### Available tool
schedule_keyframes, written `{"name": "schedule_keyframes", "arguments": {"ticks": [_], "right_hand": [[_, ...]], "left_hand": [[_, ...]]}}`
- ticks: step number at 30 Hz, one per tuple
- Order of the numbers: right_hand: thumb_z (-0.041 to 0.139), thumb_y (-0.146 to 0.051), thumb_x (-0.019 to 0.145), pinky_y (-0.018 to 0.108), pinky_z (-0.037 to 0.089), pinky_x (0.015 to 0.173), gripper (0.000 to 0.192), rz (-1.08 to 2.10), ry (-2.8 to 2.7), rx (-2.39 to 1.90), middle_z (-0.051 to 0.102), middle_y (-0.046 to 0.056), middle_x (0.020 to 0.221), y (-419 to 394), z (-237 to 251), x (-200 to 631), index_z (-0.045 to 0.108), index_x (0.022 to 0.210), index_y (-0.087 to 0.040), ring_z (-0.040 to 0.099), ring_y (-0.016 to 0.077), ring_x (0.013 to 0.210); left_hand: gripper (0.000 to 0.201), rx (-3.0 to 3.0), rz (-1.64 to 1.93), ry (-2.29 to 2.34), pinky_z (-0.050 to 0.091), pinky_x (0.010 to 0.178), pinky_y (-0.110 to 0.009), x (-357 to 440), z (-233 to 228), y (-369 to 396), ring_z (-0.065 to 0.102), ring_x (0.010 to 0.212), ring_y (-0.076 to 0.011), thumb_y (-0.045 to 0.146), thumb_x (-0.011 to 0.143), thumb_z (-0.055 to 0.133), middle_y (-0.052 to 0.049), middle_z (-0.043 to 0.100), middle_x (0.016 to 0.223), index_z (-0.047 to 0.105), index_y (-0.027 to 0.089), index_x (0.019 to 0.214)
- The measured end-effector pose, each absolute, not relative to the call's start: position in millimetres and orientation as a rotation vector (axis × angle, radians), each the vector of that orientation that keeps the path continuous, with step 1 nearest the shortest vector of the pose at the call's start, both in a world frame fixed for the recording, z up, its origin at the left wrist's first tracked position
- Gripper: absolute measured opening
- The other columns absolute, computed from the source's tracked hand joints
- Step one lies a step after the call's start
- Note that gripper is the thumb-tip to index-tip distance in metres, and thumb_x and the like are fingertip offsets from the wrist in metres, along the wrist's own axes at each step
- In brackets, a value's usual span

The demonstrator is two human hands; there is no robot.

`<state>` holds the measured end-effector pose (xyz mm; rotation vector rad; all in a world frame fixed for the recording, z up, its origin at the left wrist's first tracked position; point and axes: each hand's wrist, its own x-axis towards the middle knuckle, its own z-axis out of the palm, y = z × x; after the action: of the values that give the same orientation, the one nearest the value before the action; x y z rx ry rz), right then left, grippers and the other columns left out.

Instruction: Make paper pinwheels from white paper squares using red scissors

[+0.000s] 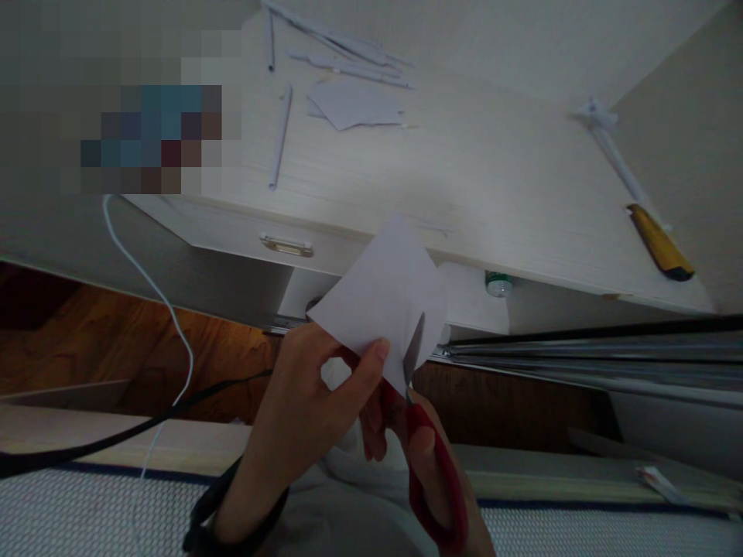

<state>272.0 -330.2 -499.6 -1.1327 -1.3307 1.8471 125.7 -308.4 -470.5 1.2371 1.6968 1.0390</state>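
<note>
My left hand pinches a white sheet of paper near its lower edge, with the thumb on top. A pair of scissors with red handles is in my right hand, whose thumb sits in the handle loop. One grey blade lies over the paper's right part, and the other blade is hidden beneath it. The paper is held in the air in front of the desk's edge, above my lap. My left wrist wears a black band.
On the white desk lie several rolled paper tubes and a stack of paper pieces. A yellow and black tool is at the right. A green-labelled bottle stands below the edge. A white cable hangs at left.
</note>
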Motion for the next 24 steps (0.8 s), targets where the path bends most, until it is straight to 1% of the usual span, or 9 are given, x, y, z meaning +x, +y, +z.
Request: {"name": "schedule_keyframes", "arguments": {"ticks": [3, 7, 14, 18, 24], "right_hand": [[0.036, -0.083, 0.081, 0.028, 0.034, 0.053, 0.064, 1.847, -1.320, -1.033, 0.044, -0.001, 0.065, -330.3, -502.5, 271.0, 0.052, 0.079, -0.021, 0.037, 0.0136, 0.058], [0.037, -0.081, 0.083, 0.027, 0.030, 0.052, 0.062, 1.859, -1.298, -1.006, 0.042, -0.002, 0.063, -332.1, -504.9, 271.7, 0.048, 0.076, -0.021, 0.036, 0.0126, 0.056], [0.041, -0.082, 0.081, 0.028, 0.034, 0.053, 0.061, 1.849, -1.254, -1.094, 0.042, -0.003, 0.060, -334.4, -506.2, 271.9, 0.049, 0.074, -0.022, 0.040, 0.0137, 0.055], [0.042, -0.083, 0.078, 0.026, 0.031, 0.049, 0.063, 1.884, -1.227, -1.041, 0.039, -0.005, 0.055, -331.0, -503.9, 270.5, 0.049, 0.072, -0.021, 0.036, 0.0115, 0.050], [0.044, -0.084, 0.078, 0.022, 0.030, 0.044, 0.064, 1.927, -1.219, -1.012, 0.039, -0.006, 0.054, -330.4, -502.8, 269.9, 0.048, 0.072, -0.020, 0.035, 0.0092, 0.047]], "left_hand": [[0.019, 1.228, 1.052, 1.676, 0.048, 0.041, -0.025, 125.9, -470.9, -309.6, 0.059, 0.045, -0.0153, 0.033, 0.080, 0.061, 0.000, 0.063, 0.057, 0.060, 0.022, 0.064], [0.019, 1.210, 1.076, 1.670, 0.049, 0.043, -0.025, 126.4, -471.6, -310.8, 0.059, 0.046, -0.0145, 0.032, 0.079, 0.062, 0.000, 0.062, 0.059, 0.059, 0.022, 0.063], [0.021, 1.209, 1.093, 1.644, 0.050, 0.042, -0.023, 125.5, -472.8, -312.2, 0.058, 0.047, -0.0139, 0.032, 0.080, 0.064, 0.000, 0.062, 0.060, 0.060, 0.022, 0.063], [0.016, 1.147, 1.078, 1.701, 0.052, 0.044, -0.025, 125.9, -472.9, -312.1, 0.060, 0.049, -0.0155, 0.034, 0.078, 0.065, -0.001, 0.064, 0.063, 0.062, 0.022, 0.067], [0.020, 1.162, 1.090, 1.705, 0.050, 0.042, -0.026, 126.6, -472.3, -310.9, 0.058, 0.046, -0.0157, 0.035, 0.076, 0.065, -0.001, 0.062, 0.059, 0.059, 0.022, 0.062]]}}
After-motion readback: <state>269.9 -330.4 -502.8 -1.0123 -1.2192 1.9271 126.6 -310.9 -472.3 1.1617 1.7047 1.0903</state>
